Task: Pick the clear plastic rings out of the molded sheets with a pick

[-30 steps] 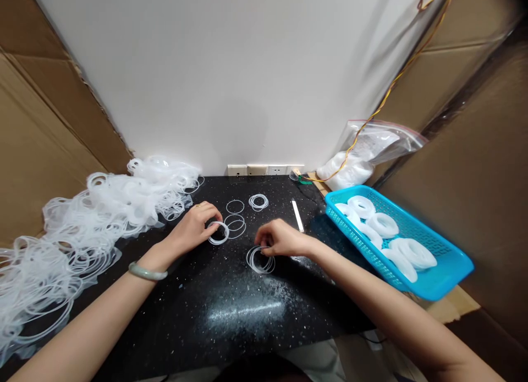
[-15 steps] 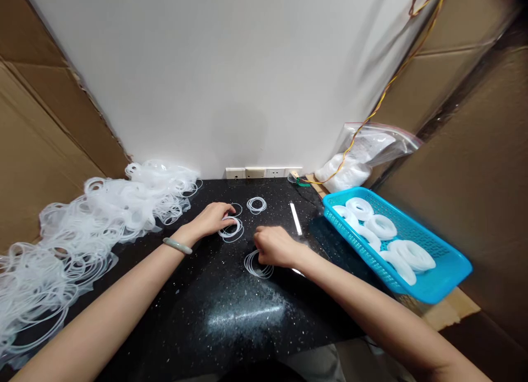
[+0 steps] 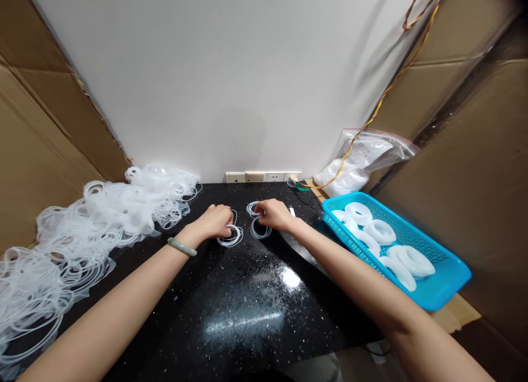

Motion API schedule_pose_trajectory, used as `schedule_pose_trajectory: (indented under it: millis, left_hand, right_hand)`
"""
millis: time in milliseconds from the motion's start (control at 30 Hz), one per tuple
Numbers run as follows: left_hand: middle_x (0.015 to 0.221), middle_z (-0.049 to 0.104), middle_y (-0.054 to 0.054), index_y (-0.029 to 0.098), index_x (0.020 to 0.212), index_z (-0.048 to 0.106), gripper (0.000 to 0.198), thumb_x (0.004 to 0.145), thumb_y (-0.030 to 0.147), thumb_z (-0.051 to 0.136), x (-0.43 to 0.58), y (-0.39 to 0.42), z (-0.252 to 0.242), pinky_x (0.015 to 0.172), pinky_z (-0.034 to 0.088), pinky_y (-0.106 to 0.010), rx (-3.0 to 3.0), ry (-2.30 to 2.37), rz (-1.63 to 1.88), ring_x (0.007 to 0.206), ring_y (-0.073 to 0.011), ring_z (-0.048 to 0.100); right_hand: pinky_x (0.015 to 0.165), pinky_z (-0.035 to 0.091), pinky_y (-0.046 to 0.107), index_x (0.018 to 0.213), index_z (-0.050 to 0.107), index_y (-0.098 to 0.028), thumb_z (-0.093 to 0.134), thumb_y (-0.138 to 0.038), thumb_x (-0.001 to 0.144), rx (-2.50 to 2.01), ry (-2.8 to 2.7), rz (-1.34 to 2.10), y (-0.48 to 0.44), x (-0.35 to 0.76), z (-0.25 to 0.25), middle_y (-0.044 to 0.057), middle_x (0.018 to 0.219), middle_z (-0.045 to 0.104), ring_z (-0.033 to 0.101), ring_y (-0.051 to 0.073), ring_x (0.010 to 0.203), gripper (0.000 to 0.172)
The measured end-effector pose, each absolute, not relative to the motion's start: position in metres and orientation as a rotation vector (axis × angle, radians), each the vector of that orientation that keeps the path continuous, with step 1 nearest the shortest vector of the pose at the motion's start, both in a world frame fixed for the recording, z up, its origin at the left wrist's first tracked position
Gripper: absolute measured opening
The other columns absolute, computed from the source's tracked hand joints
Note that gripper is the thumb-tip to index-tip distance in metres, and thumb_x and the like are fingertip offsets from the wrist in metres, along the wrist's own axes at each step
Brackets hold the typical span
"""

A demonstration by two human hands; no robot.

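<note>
The left hand (image 3: 212, 222) curves palm-down, its fingertips (image 3: 228, 225) closed on the far rim of a thin translucent ring (image 3: 230, 244), which lies flat on the black speckled countertop (image 3: 173, 316), just toward the viewer from them. The right hand (image 3: 274, 214), nearer two more round rings (image 3: 260, 237), bends its fingers over them from the right, forearm angled inward; any grip is hidden. Beyond lie a tangled heap of rings (image 3: 103, 217) at left and, at right, a blue plastic basket (image 3: 437, 299) of coiled bundles (image 3: 381, 232).
</note>
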State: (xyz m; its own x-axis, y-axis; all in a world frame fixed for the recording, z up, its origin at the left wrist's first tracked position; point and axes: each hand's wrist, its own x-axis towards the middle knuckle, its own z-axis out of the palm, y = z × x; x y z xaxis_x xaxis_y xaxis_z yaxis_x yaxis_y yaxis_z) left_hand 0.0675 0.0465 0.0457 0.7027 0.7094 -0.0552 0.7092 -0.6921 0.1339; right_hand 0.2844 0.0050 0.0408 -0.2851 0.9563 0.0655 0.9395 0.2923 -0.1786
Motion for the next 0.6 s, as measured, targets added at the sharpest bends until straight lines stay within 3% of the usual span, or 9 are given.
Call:
schedule_pose_trajectory:
  millis: [200, 400, 500, 600]
  left_hand:
    - [0.078, 0.064, -0.004, 0.018, 0.069, 0.061, 0.007, 0.063, 0.017, 0.058, 0.054, 0.048, 0.037, 0.072, 0.039, -0.032, 2.747, 1.089, 0.114, 0.076, -0.0231, 0.060]
    - [0.079, 0.063, -0.003, 0.018, 0.073, 0.062, 0.009, 0.065, 0.019, 0.058, 0.040, 0.046, 0.032, 0.073, 0.040, -0.030, 2.682, 1.028, 0.353, 0.079, -0.0221, 0.058]
    - [0.082, 0.064, -0.003, 0.018, 0.076, 0.063, 0.010, 0.068, 0.018, 0.057, 0.037, 0.042, 0.034, 0.072, 0.040, -0.028, 2.611, 1.028, 0.482, 0.078, -0.0191, 0.058]
    - [0.080, 0.065, -0.001, 0.017, 0.080, 0.063, 0.011, 0.072, 0.019, 0.055, 0.035, 0.036, 0.038, 0.061, 0.039, -0.025, 2.517, 1.057, 0.580, 0.065, -0.0142, 0.055]
  right_hand:
    - [0.061, 0.041, 0.024, 0.100, 0.070, -0.019, 0.071, -0.026, 0.066, -1.813, -2.632, 0.130, 0.037, 0.283, 0.048, 0.007, 0.098, 0.072, 0.067, 0.023, 0.087, 0.035]
    - [0.062, 0.043, 0.027, 0.084, 0.072, -0.014, 0.070, -0.021, 0.064, -1.689, -2.801, -0.009, 0.040, 0.276, 0.049, 0.014, 0.104, 0.069, 0.067, 0.026, 0.087, 0.022]
    - [0.065, 0.042, 0.026, 0.075, 0.071, -0.014, 0.070, -0.014, 0.060, -1.700, -2.630, 0.216, 0.040, 0.279, 0.046, 0.012, 0.094, 0.070, 0.066, 0.026, 0.087, 0.015]
    - [0.062, 0.040, 0.024, 0.069, 0.068, -0.014, 0.072, -0.014, 0.058, -1.716, -2.417, 0.462, 0.041, 0.286, 0.046, 0.007, 0.075, 0.069, 0.064, 0.021, 0.076, 0.011]
